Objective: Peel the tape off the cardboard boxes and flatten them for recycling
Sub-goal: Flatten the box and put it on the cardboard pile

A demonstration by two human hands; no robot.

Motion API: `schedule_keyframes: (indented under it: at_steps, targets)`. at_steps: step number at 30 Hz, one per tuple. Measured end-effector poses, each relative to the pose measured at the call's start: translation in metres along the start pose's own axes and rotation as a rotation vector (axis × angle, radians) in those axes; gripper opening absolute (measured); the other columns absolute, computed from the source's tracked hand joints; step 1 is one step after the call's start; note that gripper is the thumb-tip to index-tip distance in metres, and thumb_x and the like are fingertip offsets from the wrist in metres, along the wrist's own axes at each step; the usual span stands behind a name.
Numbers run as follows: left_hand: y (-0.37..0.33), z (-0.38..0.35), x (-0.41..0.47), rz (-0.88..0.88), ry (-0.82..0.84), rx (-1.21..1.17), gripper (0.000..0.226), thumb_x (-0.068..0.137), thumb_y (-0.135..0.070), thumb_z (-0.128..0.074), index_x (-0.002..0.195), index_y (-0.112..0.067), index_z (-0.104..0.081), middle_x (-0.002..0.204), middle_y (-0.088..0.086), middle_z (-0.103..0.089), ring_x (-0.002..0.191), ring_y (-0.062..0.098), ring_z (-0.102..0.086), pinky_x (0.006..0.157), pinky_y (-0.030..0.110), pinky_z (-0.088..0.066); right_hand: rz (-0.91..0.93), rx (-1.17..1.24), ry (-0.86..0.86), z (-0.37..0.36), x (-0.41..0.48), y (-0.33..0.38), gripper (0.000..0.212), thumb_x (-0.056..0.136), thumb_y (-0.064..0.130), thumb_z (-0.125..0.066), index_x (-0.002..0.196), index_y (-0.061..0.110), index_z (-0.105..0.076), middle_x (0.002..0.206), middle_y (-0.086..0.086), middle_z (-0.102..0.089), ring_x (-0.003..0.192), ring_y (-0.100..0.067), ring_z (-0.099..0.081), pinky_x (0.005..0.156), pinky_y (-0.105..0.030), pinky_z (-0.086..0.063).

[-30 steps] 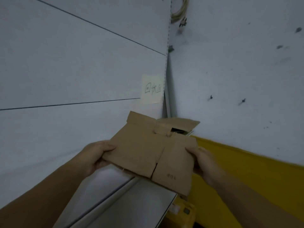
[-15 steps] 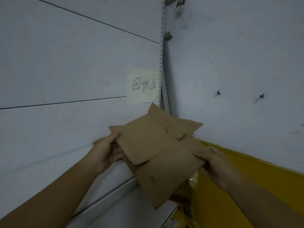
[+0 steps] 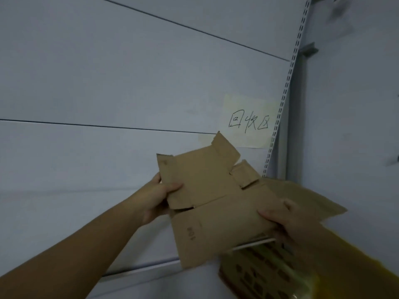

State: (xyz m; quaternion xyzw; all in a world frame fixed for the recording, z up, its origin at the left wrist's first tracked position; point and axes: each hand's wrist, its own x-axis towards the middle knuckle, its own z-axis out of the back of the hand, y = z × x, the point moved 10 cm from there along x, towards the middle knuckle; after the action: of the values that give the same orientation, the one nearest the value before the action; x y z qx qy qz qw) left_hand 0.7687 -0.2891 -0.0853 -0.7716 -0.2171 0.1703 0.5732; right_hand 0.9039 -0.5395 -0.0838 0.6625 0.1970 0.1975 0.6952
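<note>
A flattened box (image 3: 216,201) is held up in the air by 2 hands, in front of a white panelled wall (image 3: 108,83). The left hand (image 3: 157,201) pinches the box's left edge, thumb on the near face and fingers behind. The right hand (image 3: 287,221) grips the lower right edge, thumb on top and fingers curled under. The box lies nearly flat, tilted, its flaps spread. 1 small flap (image 3: 245,173) stands up near the middle top, and a faint stamp (image 3: 191,233) shows on the lower panel. More brown cardboard (image 3: 306,193) spreads out to the right past the right hand; whether it belongs to the same box I cannot tell.

A pale yellow note (image 3: 248,121) with handwritten characters is stuck on the wall just above the box, beside a slotted upright (image 3: 287,83). A grey bracket (image 3: 309,51) sits higher up, right of the upright. Below the right hand there is a blurred brown thing with rows of dark slots (image 3: 259,268), and next to it a yellow surface (image 3: 356,266).
</note>
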Motion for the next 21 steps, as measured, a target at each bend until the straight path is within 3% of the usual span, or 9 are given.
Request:
schedule_keyframes:
  at_steps: [2,5,8,10,12,15,18,21]
  targets:
    - [-0.004,0.014,0.020,-0.015,-0.050,-0.020,0.049,0.088,-0.007,-0.062,0.132,-0.022,-0.048,0.115,0.006,-0.066,0.097,0.027,-0.067,0.065,0.038,-0.058,-0.002,-0.241,-0.003,0.001,0.019,0.001,0.060,0.058,0.040,-0.085,0.098,0.005,-0.058,0.090,-0.016,-0.068,0.079,-0.029,-0.068,0.073,-0.038,-0.058]
    - [-0.003,0.022,0.048,-0.016,-0.093,0.009,0.049,0.089,-0.003,-0.060,0.134,-0.017,-0.048,0.119,0.008,-0.064,0.101,0.029,-0.065,0.069,0.040,-0.056,0.084,-0.538,-0.012,0.002,0.046,0.013,0.041,0.078,0.032,-0.074,0.106,0.006,-0.059,0.083,-0.011,-0.066,0.064,-0.017,-0.064,0.058,-0.021,-0.054]
    - [0.005,0.027,0.071,0.002,-0.188,0.050,0.051,0.087,-0.002,-0.062,0.134,-0.015,-0.047,0.117,0.009,-0.064,0.097,0.028,-0.065,0.068,0.040,-0.055,0.276,-0.809,-0.092,0.005,0.059,0.040,0.045,0.086,0.025,-0.067,0.128,0.015,-0.052,0.110,-0.002,-0.061,0.089,-0.015,-0.059,0.073,-0.014,-0.044]
    - [0.013,0.033,0.080,0.026,-0.268,0.091,0.057,0.085,-0.002,-0.065,0.135,-0.018,-0.046,0.117,0.009,-0.063,0.095,0.029,-0.065,0.067,0.039,-0.056,0.455,-0.929,-0.143,-0.001,0.062,0.057,0.049,0.088,0.028,-0.064,0.134,0.019,-0.047,0.125,0.000,-0.056,0.110,-0.018,-0.054,0.085,-0.020,-0.037]
    - [0.029,0.037,0.086,0.074,-0.308,0.123,0.058,0.084,-0.002,-0.067,0.135,-0.021,-0.046,0.116,0.010,-0.064,0.094,0.030,-0.066,0.067,0.040,-0.056,0.664,-1.144,-0.131,-0.024,0.065,0.066,0.052,0.090,0.044,-0.054,0.137,0.024,-0.043,0.142,0.003,-0.042,0.125,-0.018,-0.044,0.093,-0.024,-0.032]
    - [0.046,0.032,0.086,0.110,-0.366,0.205,0.053,0.087,-0.006,-0.066,0.135,-0.018,-0.048,0.108,0.008,-0.065,0.088,0.027,-0.065,0.063,0.035,-0.054,0.855,-1.247,0.142,-0.080,0.085,0.054,0.062,0.090,0.053,-0.039,0.145,0.024,-0.034,0.159,0.000,-0.012,0.144,-0.021,-0.016,0.114,-0.037,-0.024]
    - [0.039,0.031,0.080,0.031,-0.550,0.634,0.055,0.089,-0.023,-0.065,0.138,-0.010,-0.045,0.124,0.012,-0.059,0.098,0.026,-0.061,0.073,0.031,-0.050,0.688,-1.404,0.484,-0.119,0.117,-0.001,0.072,0.095,0.058,-0.034,0.151,0.019,-0.012,0.160,-0.004,0.006,0.146,-0.021,0.009,0.117,-0.042,0.004]
    - [0.024,0.017,0.074,0.060,-0.656,1.269,0.045,0.092,-0.040,-0.052,0.126,-0.012,-0.056,0.130,0.016,-0.051,0.110,0.030,-0.054,0.091,0.035,-0.046,0.398,-1.418,0.652,-0.119,0.142,-0.053,0.084,0.091,0.069,-0.018,0.152,0.015,0.000,0.159,-0.008,0.009,0.146,-0.023,0.010,0.118,-0.045,0.003]
